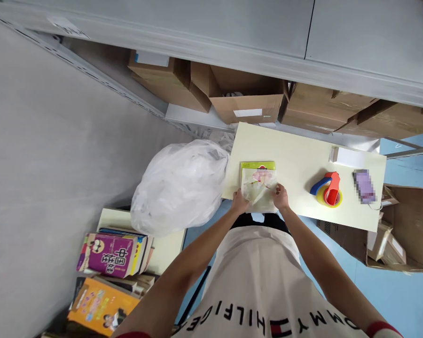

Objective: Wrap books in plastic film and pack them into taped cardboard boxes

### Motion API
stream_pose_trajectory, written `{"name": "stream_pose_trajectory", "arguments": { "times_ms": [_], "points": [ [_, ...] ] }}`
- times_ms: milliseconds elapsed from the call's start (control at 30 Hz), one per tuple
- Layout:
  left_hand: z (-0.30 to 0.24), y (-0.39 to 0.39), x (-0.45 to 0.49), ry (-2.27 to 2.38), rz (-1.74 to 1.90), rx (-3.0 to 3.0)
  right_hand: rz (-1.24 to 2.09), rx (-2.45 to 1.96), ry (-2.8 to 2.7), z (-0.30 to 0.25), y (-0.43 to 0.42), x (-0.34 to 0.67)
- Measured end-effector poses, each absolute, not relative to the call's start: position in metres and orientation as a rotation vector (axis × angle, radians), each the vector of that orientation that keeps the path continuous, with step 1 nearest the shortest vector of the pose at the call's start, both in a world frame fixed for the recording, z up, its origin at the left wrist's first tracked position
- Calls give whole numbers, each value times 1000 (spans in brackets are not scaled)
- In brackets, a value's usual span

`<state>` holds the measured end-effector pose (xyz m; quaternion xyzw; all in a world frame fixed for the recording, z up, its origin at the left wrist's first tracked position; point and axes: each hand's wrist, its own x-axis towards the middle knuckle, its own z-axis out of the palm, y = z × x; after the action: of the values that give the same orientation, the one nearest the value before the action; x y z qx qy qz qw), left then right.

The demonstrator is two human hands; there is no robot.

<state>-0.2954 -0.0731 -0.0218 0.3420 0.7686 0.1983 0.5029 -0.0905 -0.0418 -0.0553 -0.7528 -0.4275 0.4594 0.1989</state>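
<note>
A green-edged book [258, 167] lies near the front edge of a pale yellow table [296, 155]. A thin clear plastic wrap [259, 190] covers its near part. My left hand [239, 201] pinches the wrap at the book's near left corner. My right hand [280, 196] pinches the wrap at the near right corner. Both hands have their fingers closed on the plastic.
A red and blue tape dispenser [329, 188] and a white box [348, 157] sit on the table's right. A full white plastic bag [179, 185] stands left of the table. Stacked books [113, 256] lie lower left. Cardboard boxes [246, 101] sit under the shelf; an open box [402, 230] stands right.
</note>
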Motion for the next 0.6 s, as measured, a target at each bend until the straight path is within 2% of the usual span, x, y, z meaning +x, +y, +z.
{"name": "stream_pose_trajectory", "arguments": {
  "times_ms": [133,400,600],
  "points": [
    [-24,-86,-284,2001,316,741,1291,-2083,-1219,-59,-40,-84],
    [-27,-107,-288,2118,295,454,1355,-2012,-1255,-49,-59,-69],
    [-30,-110,-282,2034,326,356,1446,-1958,-1335,-46,-61,-65]
  ]
}}
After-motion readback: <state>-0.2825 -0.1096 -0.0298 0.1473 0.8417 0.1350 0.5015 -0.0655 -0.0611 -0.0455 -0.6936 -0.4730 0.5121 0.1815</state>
